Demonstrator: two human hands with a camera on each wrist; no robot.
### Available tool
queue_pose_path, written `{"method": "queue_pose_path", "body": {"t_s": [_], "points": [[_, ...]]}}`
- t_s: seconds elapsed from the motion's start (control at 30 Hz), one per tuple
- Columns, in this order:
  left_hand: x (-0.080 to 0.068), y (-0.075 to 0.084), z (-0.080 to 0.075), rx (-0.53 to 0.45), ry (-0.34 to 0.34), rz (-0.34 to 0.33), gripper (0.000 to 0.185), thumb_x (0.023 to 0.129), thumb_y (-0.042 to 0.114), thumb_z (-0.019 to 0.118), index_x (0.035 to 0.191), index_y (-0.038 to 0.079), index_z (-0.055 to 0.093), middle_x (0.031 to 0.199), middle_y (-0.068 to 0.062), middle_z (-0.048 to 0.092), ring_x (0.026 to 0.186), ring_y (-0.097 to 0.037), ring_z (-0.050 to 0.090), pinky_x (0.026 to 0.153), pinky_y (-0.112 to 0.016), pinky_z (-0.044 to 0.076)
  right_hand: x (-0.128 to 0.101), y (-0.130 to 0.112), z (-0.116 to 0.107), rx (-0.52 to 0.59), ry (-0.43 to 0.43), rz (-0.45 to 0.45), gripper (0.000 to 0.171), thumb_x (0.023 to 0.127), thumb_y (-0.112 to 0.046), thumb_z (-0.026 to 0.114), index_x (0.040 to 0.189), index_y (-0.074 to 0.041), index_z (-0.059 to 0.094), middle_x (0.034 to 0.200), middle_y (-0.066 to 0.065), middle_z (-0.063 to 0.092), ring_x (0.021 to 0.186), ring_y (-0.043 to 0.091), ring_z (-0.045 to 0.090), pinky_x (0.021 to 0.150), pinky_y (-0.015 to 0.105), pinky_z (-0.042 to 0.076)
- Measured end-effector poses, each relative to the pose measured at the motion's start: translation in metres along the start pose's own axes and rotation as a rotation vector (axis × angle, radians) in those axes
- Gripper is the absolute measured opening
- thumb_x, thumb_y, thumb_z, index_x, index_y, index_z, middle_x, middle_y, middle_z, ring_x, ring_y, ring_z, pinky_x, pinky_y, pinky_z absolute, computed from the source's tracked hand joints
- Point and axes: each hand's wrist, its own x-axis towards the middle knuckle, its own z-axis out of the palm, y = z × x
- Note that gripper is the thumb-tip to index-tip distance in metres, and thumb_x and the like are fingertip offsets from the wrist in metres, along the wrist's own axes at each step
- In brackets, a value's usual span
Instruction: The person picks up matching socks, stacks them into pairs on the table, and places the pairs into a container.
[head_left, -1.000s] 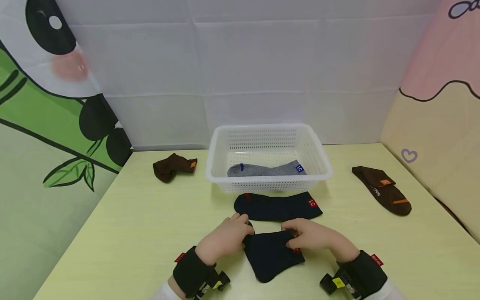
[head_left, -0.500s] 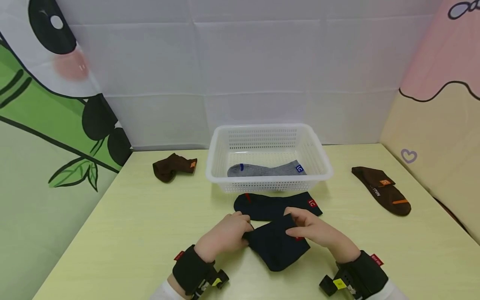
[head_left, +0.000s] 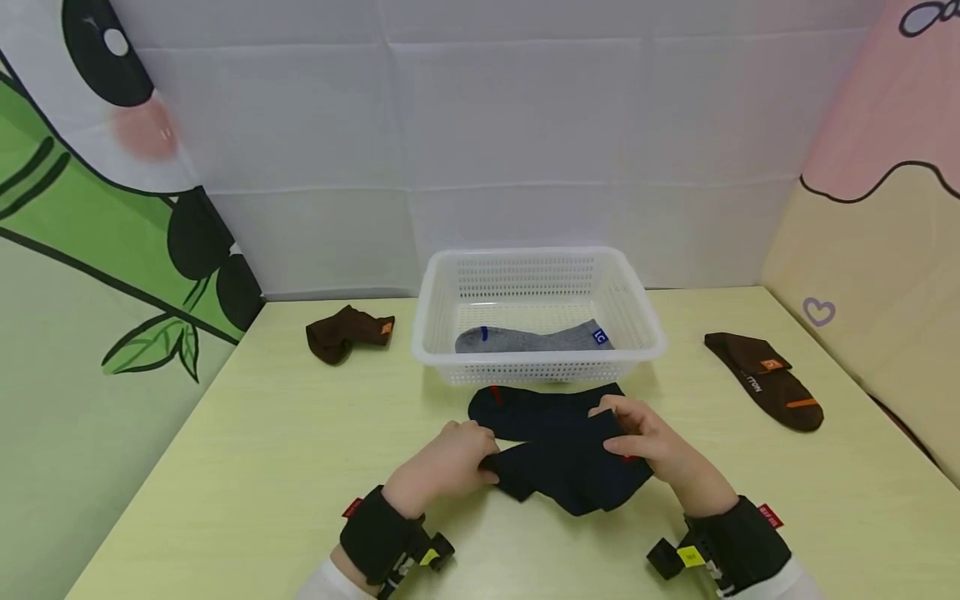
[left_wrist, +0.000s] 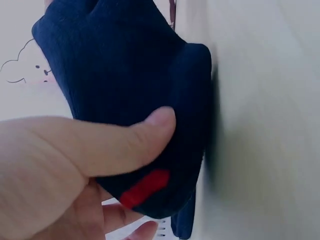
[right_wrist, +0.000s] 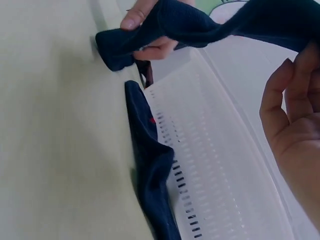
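Note:
Both hands hold a navy sock (head_left: 570,471) stretched between them, low over the table in the head view. My left hand (head_left: 450,467) pinches its toe end; the left wrist view shows the thumb across the fabric beside a red stripe (left_wrist: 145,189). With fingers and thumb, my right hand (head_left: 656,446) grips the cuff end, where a bit of red label shows. The sock sags and folds in the middle. Just behind it lies a second navy sock (head_left: 540,412), laid flat with a red toe mark, its right end partly covered by the right hand and the held sock.
A white perforated basket (head_left: 540,358) stands behind the navy socks, with a grey sock (head_left: 536,341) inside. One crumpled brown sock (head_left: 347,332) lies at the left, and another brown sock (head_left: 765,382), folded over at the cuff, lies at the right near the side wall.
The held navy sock has been lifted and pulled out wider. My right hand has moved right and away from me with the cuff end; the left hand stays nearly in place.

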Motion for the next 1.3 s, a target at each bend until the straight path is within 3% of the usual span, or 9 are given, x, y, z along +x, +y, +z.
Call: {"method": "queue_pose_path", "body": {"t_s": [0.2,0.3,0.57,0.7,0.77,0.83,1.0,1.17,1.3], "points": [[-0.003,-0.006,-0.006,-0.093,-0.02,0.006,0.014,0.078,0.02,0.077,0.083,0.011,0.068,0.078,0.001,0.062,0.07,-0.014,0.056,0.066,-0.03,0.044,0.0,-0.007,-0.012,0.194,-0.058,-0.01,0.051,0.086,0.015,0.029,0.117,-0.012,0.058,0.11,-0.005,0.064,0.096,0.006,0.064,0.079,0.02,0.052],[-0.004,-0.01,-0.008,-0.155,-0.038,-0.016,0.013,0.081,0.016,0.074,0.088,0.008,0.066,0.08,0.0,0.062,0.07,-0.013,0.054,0.068,-0.029,0.045,-0.001,-0.013,-0.016,0.182,-0.044,0.013,0.049,0.086,0.015,0.027,0.116,-0.012,0.057,0.109,-0.005,0.065,0.092,0.007,0.066,0.076,0.022,0.054],[-0.004,-0.013,-0.011,-0.327,-0.066,-0.119,0.013,0.093,0.015,0.06,0.097,0.005,0.053,0.07,0.002,0.043,0.065,-0.014,0.043,0.062,-0.029,0.036,-0.012,-0.028,-0.033,-0.29,0.121,0.311,0.027,0.089,0.005,0.046,0.106,-0.014,0.057,0.083,-0.013,0.052,0.071,0.008,0.05,0.063,0.024,0.043],[-0.004,-0.011,-0.012,-0.404,-0.036,-0.177,0.025,0.095,0.017,0.057,0.113,0.002,0.049,0.076,-0.001,0.051,0.067,-0.014,0.046,0.063,-0.03,0.037,-0.014,-0.032,-0.04,-0.347,0.106,0.488,0.005,0.09,0.001,0.052,0.089,-0.001,0.047,0.07,-0.008,0.042,0.06,0.008,0.043,0.054,0.026,0.038],[-0.003,-0.011,-0.012,-0.417,-0.014,-0.19,0.032,0.095,0.018,0.057,0.12,0.0,0.046,0.085,-0.005,0.058,0.07,-0.014,0.05,0.066,-0.031,0.04,-0.014,-0.033,-0.042,-0.371,0.09,0.578,0.022,0.089,-0.002,0.056,0.08,0.005,0.037,0.065,-0.007,0.035,0.054,0.006,0.038,0.049,0.024,0.034],[-0.003,-0.01,-0.011,-0.427,0.004,-0.196,0.036,0.095,0.018,0.057,0.124,-0.001,0.045,0.094,-0.009,0.063,0.075,-0.015,0.055,0.07,-0.032,0.043,-0.014,-0.034,-0.042,-0.39,0.077,0.683,0.027,0.089,-0.006,0.059,0.085,0.011,0.039,0.065,-0.006,0.04,0.054,0.004,0.042,0.048,0.022,0.037],[-0.004,-0.01,-0.01,-0.446,0.011,-0.231,0.039,0.092,0.019,0.061,0.122,-0.001,0.047,0.096,-0.012,0.063,0.08,-0.018,0.058,0.072,-0.034,0.045,-0.014,-0.031,-0.041,-0.469,0.066,0.878,0.058,0.087,-0.014,0.066,0.13,0.014,0.041,0.072,0.002,0.054,0.063,0.014,0.057,0.055,0.03,0.051],[-0.005,-0.011,-0.009,-0.46,-0.027,-0.286,0.028,0.089,0.022,0.066,0.107,0.003,0.056,0.072,-0.002,0.056,0.061,-0.014,0.048,0.058,-0.028,0.039,-0.017,-0.026,-0.037,-0.575,0.088,0.965,0.065,0.086,-0.013,0.067,0.134,0.017,0.036,0.092,0.017,0.059,0.071,0.019,0.061,0.06,0.036,0.055],[-0.005,-0.012,-0.008,-0.435,-0.026,-0.303,0.021,0.088,0.021,0.067,0.097,0.005,0.057,0.073,-0.002,0.055,0.062,-0.013,0.046,0.058,-0.027,0.038,-0.018,-0.024,-0.035,-0.628,0.106,1.018,0.06,0.086,-0.008,0.066,0.131,0.017,0.037,0.106,0.025,0.057,0.072,0.02,0.063,0.061,0.036,0.055]]}}
